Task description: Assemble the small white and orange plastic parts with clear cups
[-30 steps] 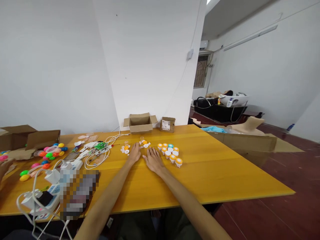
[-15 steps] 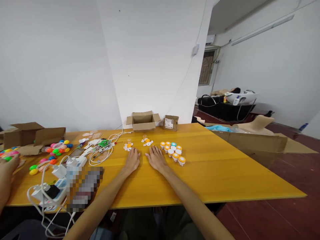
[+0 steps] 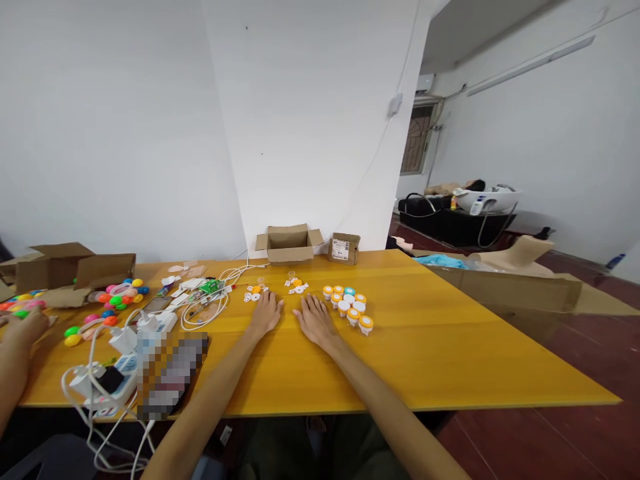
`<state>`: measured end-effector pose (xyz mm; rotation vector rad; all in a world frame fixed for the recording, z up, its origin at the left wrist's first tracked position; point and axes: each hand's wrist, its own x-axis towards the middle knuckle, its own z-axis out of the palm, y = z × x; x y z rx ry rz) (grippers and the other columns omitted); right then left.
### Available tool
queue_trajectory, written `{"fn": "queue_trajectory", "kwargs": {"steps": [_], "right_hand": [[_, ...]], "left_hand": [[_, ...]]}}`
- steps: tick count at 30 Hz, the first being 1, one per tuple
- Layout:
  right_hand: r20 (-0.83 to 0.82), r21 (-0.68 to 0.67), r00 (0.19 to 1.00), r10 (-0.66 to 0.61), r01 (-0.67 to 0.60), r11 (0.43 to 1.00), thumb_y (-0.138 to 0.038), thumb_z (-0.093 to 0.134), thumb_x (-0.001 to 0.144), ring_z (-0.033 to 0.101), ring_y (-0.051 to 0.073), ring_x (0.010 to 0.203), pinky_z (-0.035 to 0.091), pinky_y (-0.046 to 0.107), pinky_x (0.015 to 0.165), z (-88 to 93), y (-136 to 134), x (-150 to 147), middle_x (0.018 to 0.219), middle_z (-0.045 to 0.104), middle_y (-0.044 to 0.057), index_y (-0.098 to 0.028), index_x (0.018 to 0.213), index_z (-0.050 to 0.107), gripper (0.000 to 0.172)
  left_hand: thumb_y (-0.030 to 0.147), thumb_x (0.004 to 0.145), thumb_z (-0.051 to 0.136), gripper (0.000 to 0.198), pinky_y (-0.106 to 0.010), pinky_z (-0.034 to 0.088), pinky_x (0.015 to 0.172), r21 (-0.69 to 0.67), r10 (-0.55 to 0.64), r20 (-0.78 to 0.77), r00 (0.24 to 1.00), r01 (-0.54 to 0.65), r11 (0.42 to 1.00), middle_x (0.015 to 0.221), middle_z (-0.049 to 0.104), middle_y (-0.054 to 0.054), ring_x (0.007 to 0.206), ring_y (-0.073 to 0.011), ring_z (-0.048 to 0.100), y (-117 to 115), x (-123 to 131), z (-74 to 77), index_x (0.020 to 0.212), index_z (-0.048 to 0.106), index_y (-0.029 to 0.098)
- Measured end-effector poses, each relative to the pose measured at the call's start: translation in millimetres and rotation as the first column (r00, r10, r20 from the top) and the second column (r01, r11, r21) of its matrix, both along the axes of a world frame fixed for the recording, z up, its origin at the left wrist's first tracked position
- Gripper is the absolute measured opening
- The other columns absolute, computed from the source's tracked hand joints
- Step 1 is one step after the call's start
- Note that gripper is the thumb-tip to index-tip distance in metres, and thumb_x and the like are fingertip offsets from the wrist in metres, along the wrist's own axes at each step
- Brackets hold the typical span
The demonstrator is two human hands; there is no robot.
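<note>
Bare desk [image 3: 450,347] was left right of the hands; capped jars [image 3: 349,305] and small parts [image 3: 297,286] were crowded just ahead.

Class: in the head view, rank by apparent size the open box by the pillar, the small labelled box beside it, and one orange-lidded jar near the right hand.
1. Open box, largest.
2. Labelled box.
3. Orange-lidded jar, smallest, though it sits nearer the camera than both boxes.

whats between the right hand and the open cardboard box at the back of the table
In the head view, a small cluster of white and orange parts lies between the right hand and the open cardboard box; otherwise bare tabletop.
</note>
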<state>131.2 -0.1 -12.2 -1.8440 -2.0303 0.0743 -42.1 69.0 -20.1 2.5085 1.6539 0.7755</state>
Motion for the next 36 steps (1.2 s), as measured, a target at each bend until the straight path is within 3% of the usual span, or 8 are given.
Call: {"fn": "queue_trajectory", "kwargs": {"steps": [6,12,16,19,22,28,36], "right_hand": [[0.088,0.225,0.996,0.007,-0.026,0.974,-0.031,0.038,0.099,0.043,0.031,0.141,0.031,0.05,0.117,-8.0,-1.6,-1.4,0.149,0.051,0.019,-0.012,0.137,0.057,0.047],[0.164,0.379,0.984,-0.071,0.003,0.926,-0.021,0.042,0.095,0.046,0.032,0.137,0.026,0.053,0.117,12.3,4.1,13.7,0.142,0.058,0.017,-0.016,0.131,0.062,0.041],[0.188,0.307,0.968,-0.166,0.103,0.946,-0.025,0.044,0.096,0.05,0.035,0.13,0.025,0.059,0.114,33.7,10.3,39.5,0.136,0.061,0.019,-0.018,0.124,0.066,0.036],[0.254,0.132,0.952,-0.17,0.14,0.981,-0.025,0.047,0.094,0.059,0.033,0.115,0.035,0.057,0.104,44.7,10.4,54.2,0.119,0.069,0.017,-0.021,0.117,0.068,0.031],[0.309,0.025,0.936,-0.167,0.167,0.986,-0.019,0.045,0.093,0.062,0.03,0.109,0.043,0.047,0.094,51.5,5.2,59.5,0.115,0.07,0.017,-0.021,0.12,0.065,0.034],[0.358,-0.014,0.916,-0.179,0.197,0.98,-0.015,0.042,0.093,0.061,0.03,0.112,0.042,0.042,0.091,59.4,-7.2,62.6,0.122,0.067,0.018,-0.018,0.122,0.063,0.035],[0.411,0.025,0.888,-0.206,0.215,0.976,-0.021,0.043,0.096,0.062,0.029,0.109,0.041,0.038,0.087,53.5,-12.9,84.6,0.116,0.069,0.019,-0.018,0.118,0.063,0.03]], "left_hand": [[0.032,0.1,0.039,0.024,-0.042,0.043,0.106,0.01,0.006,-0.03,1.0,-0.006,1.0,0.125,0.057,-0.012,0.127,-0.026,0.052,-8.1,5.6,-0.7,0.11,0.057,0.02],[0.025,0.1,0.04,0.021,-0.038,0.044,0.104,0.013,-0.043,-0.067,0.997,0.044,0.999,0.12,0.06,-0.01,0.121,-0.0228,0.055,-13.4,7.1,1.7,0.109,0.058,0.021],[0.021,0.1,0.04,0.021,-0.036,0.046,0.101,0.025,-0.09,-0.076,0.993,0.092,0.995,0.114,0.061,-0.008,0.115,-0.0214,0.057,-14.7,7.5,2.8,0.106,0.06,0.022],[0.02,0.099,0.041,0.02,-0.035,0.046,0.1,0.044,-0.107,-0.074,0.992,0.11,0.993,0.11,0.062,-0.008,0.113,-0.021,0.058,-15.3,7.7,3.7,0.104,0.06,0.022],[0.018,0.098,0.043,0.019,-0.035,0.047,0.1,0.06,-0.119,-0.067,0.991,0.124,0.991,0.108,0.063,-0.007,0.111,-0.0207,0.059,-15.5,7.9,4.7,0.102,0.061,0.022],[0.018,0.098,0.042,0.02,-0.037,0.047,0.1,0.08,-0.138,-0.066,0.988,0.143,0.986,0.109,0.063,-0.008,0.11,-0.0216,0.059,-13.4,7.3,3.0,0.102,0.061,0.022],[0.018,0.098,0.044,0.018,-0.036,0.048,0.097,0.143,-0.167,-0.05,0.985,0.173,0.975,0.105,0.063,-0.007,0.106,-0.0208,0.06,-9.1,5.5,-3.7,0.1,0.061,0.022]]}}
